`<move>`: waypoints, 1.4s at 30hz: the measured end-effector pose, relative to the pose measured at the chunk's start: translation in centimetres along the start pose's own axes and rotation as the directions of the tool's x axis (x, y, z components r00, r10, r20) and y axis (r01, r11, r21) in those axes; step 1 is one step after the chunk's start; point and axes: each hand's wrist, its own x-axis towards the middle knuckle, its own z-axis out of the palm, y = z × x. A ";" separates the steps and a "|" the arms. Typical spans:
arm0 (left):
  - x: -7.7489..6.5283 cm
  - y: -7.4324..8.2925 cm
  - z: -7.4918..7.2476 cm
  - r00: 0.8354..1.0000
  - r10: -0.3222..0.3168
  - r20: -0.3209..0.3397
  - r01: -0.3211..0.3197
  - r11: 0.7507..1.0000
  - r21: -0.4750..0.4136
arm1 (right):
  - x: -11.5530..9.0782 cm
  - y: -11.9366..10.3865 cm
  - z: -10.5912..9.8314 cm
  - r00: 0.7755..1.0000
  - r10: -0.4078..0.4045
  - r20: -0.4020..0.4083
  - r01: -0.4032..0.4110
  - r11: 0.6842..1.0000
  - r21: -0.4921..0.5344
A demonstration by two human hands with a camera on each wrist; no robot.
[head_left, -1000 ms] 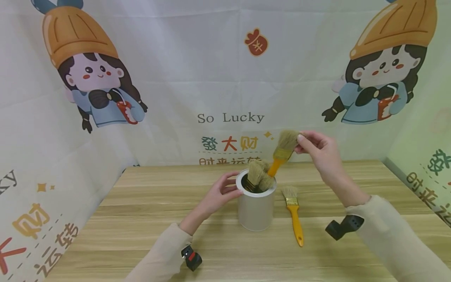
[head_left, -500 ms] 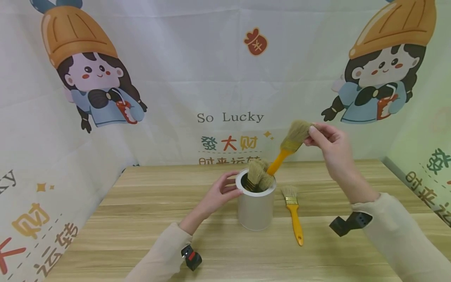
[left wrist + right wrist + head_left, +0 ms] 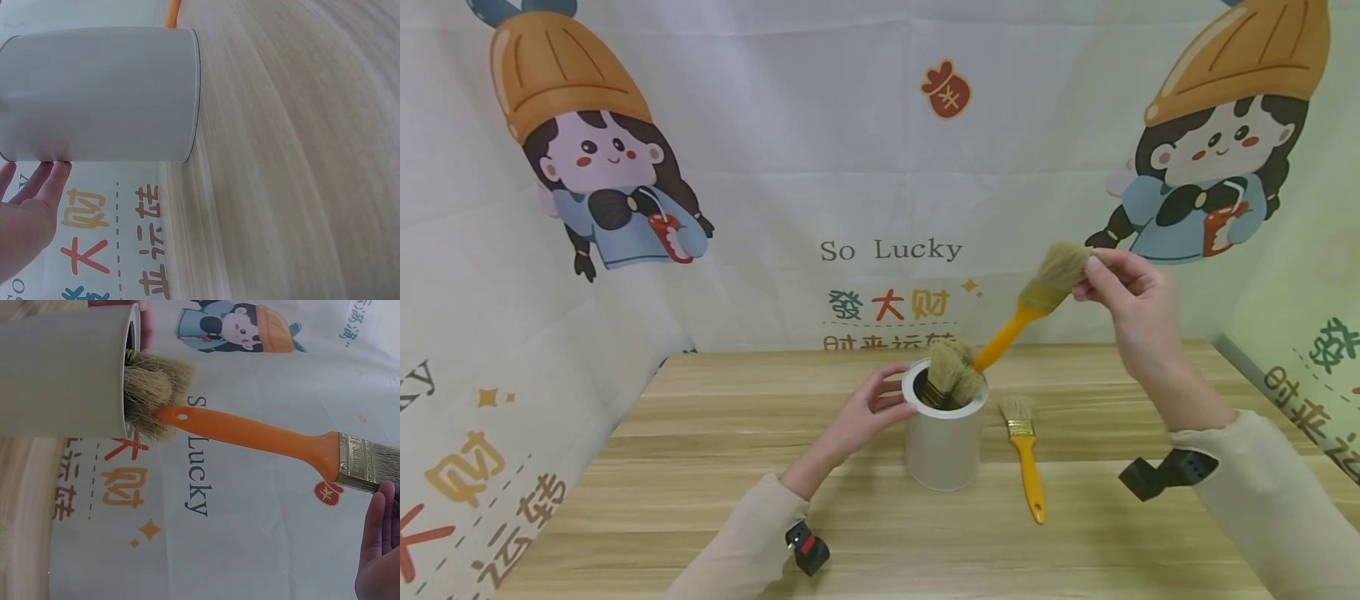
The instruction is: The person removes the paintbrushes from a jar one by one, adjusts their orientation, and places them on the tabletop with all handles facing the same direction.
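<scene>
Right hand [image 3: 1135, 312], pinching bristles [image 3: 1062, 268], has raised the orange-handled paintbrush [image 3: 1033, 307] right of centre, apparently free of the grey cylindrical can [image 3: 945, 450] left hand [image 3: 867, 410] grips.

I was looking from a distance into a small cloth-walled booth set up for recording; I couldn't tell what building held it. Pale, creased cloth [image 3: 760, 100], printed with cartoon figures [image 3: 606, 167], Chinese characters [image 3: 889, 306] and "So Lucky" lettering [image 3: 891, 250], enclosed a wood-grain bench [image 3: 700, 483]. Black cameras [image 3: 1141, 479] sat at both sleeves [image 3: 1262, 500].
</scene>
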 end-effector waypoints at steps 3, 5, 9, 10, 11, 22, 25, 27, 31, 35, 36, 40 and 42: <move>0.0 0.0 0.0 1.000 -0.007 0.004 0.007 1.000 0.005 | 0.1 -0.2 -0.2 1.000 0.003 0.001 -0.003 1.000 0.004; 0.0 0.0 0.0 1.000 -0.010 0.007 0.010 1.000 0.004 | 0.1 -0.4 -0.4 1.000 0.006 -0.001 -0.006 1.000 0.004; -0.2 0.7 0.2 1.000 -0.024 0.008 0.024 1.000 0.008 | 0.2 -0.5 -0.6 1.000 0.005 -0.005 -0.005 1.000 0.017; -0.2 1.0 0.2 1.000 -0.028 0.007 0.028 1.000 0.009 | 0.2 -0.5 -0.7 1.000 0.004 -0.009 -0.004 1.000 0.020; -0.2 1.0 0.2 1.000 -0.030 0.007 0.030 1.000 0.009 | 0.2 -0.5 -0.8 1.000 0.002 -0.010 -0.002 1.000 0.025; -0.1 0.1 0.0 1.000 -0.011 -0.010 0.011 1.000 0.012 | -0.1 -0.5 -2.1 0.999 0.044 -0.010 -0.045 0.999 -0.025; -0.1 0.2 0.1 1.000 -0.011 -0.012 0.011 1.000 0.006 | -0.2 -0.3 -2.5 0.998 0.060 -0.011 -0.060 0.997 -0.050; -0.1 0.2 0.1 1.000 -0.015 -0.013 0.015 1.000 0.006 | -0.2 0.0 -2.8 0.998 0.066 -0.005 -0.066 0.996 -0.056; 0.0 0.2 0.1 1.000 -0.023 -0.014 0.023 1.000 0.012 | -0.4 0.4 -3.3 0.995 0.104 -0.002 -0.103 0.988 -0.111; 0.0 0.3 0.0 0.999 -0.035 -0.008 0.035 0.999 0.012 | -0.5 0.6 -3.8 0.982 0.187 -0.009 -0.181 0.933 -0.311; 0.0 0.3 0.0 0.999 -0.039 -0.005 0.039 0.999 0.010 | -0.5 0.7 -3.9 0.977 0.212 -0.006 -0.201 0.915 -0.349; 0.1 0.3 -0.1 0.999 -0.046 0.006 0.046 0.999 0.009 | -0.6 1.2 -4.3 0.958 0.287 0.011 -0.250 0.852 -0.460; 0.1 0.4 -0.1 0.999 -0.046 0.007 0.046 0.999 0.008 | -0.5 1.5 -4.5 0.949 0.314 0.021 -0.262 0.825 -0.501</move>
